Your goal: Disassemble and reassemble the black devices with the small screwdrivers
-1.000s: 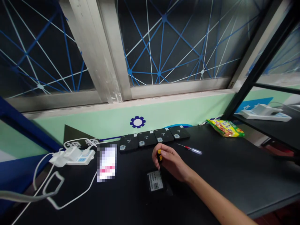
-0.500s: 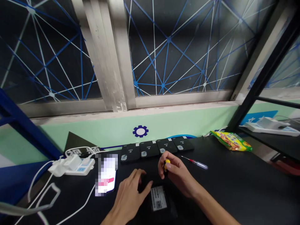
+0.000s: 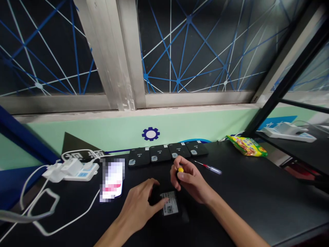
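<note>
A flat black device (image 3: pixel 177 219) with a white printed label (image 3: pixel 170 209) lies on the table before me. My left hand (image 3: pixel 138 202) is curled about its left side, fingers at the far edge and thumb over the label. Above the device's right side, my right hand (image 3: pixel 191 178) is closed around a stubby screwdriver with a yellow end (image 3: pixel 181 169); fingers hide most of it, and its tip does not show. Beyond my right hand, another screwdriver (image 3: pixel 209 167) with a clear handle and red collar lies on the table.
Several black boxes (image 3: pixel 160 153) stand in a row near the wall. A lit phone (image 3: pixel 111 180) lies left of my hands, near a white power strip (image 3: pixel 82 171) with plugs and loose cables (image 3: pixel 51 214). A yellow-green snack bag (image 3: pixel 248 145) lies at the back right.
The view has tilted down slightly, so the background sits higher. My left thumb has come down over the label. My right hand still grips the screwdriver, turned so mainly its yellow end shows.
</note>
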Tool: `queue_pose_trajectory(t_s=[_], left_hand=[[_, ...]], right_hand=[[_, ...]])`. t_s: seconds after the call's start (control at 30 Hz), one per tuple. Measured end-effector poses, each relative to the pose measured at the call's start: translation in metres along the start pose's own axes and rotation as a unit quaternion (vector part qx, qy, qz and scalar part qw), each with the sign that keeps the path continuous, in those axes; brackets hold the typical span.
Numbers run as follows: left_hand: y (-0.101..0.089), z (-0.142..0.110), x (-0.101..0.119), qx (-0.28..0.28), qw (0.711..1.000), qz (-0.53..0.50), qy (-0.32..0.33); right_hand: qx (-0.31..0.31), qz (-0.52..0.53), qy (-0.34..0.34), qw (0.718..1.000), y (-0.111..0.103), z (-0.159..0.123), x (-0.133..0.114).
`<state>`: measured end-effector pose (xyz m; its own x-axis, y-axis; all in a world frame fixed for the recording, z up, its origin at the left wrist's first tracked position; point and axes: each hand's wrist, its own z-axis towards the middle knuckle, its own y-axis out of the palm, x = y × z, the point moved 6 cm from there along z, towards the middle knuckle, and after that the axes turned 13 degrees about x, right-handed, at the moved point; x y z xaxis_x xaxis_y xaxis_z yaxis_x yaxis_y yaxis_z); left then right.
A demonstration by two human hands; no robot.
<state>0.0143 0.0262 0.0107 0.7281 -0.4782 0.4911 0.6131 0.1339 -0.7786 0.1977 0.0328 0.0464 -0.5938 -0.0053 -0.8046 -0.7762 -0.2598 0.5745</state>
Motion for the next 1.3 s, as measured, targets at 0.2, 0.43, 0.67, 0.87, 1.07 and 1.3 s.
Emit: queue_pose_trajectory(t_s=[0.2,0.43,0.67,0.87,1.07,1.3], left_hand=[[0.0051,-0.0007,-0.0046,-0.002,1.0,0.006,-0.006],[0.0049,-0.0006,-0.0035,0.0,1.0,0.007,-0.004],[0.0042,0.0,-0.0017,-0.002,1.0,0.006,0.0],[0.004,-0.0009,-0.0019,-0.006,1.0,0.008,-0.005],[0.005,-0.0004,-0.001,-0.01,1.0,0.0,-0.01],[0.0007,0.0007,0.0028,-0.024,0.999,0.001,-0.021]], right_hand=[[0.005,0.0,-0.012,1.0,0.0011,0.0002,-0.0041],[0.01,0.003,-0.008,1.0,-0.0032,0.0029,-0.0003],[0.012,0.008,-0.012,1.0,-0.0008,0.0022,-0.0055],[0.011,-0.001,-0.008,1.0,-0.0022,0.0011,-0.0022],[0.023,0.013,-0.012,1.0,-0.0021,0.0012,-0.0034],[0.038,-0.017,-0.027,0.999,-0.0039,0.0024,-0.0047]])
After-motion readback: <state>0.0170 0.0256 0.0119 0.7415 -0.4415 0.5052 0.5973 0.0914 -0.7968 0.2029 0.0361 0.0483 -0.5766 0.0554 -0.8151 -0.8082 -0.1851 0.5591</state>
